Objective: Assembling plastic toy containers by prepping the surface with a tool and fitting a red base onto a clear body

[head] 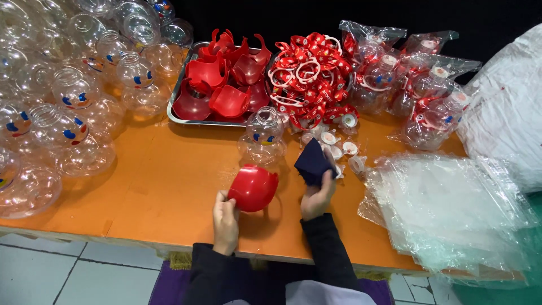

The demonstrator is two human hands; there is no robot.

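1. Your left hand point(225, 221) holds a red plastic shell piece point(253, 187) just above the front part of the orange desk point(158, 181); the fingers are clamped on its lower left edge, and the rounded side faces you.
2. Your right hand point(317, 197) holds a dark navy cloth point(313, 164), fingers closed around its lower end; the cloth stands up from the hand, just right of the red shell and apart from it.
3. Directly behind both hands a clear figure-shaped plastic bottle point(262, 135) with blue and yellow face marks stands upright on the desk.
4. Right of the bottle, small white caps point(339, 148) lie scattered, near the cloth.
5. Behind the bottle, a metal tray point(176, 96) carries a pile of more red shell pieces point(223, 79).
6. Beside the tray's right end lies a heap of red and white printed straps point(307, 76).
7. Further right, finished bottles in clear bags point(418, 85) lie in a cluster.
8. At the right front, a stack of empty clear plastic bags point(446, 209) overhangs the desk edge.
9. The far left of the desk is crowded with more clear bottles point(62, 107), touching one another.
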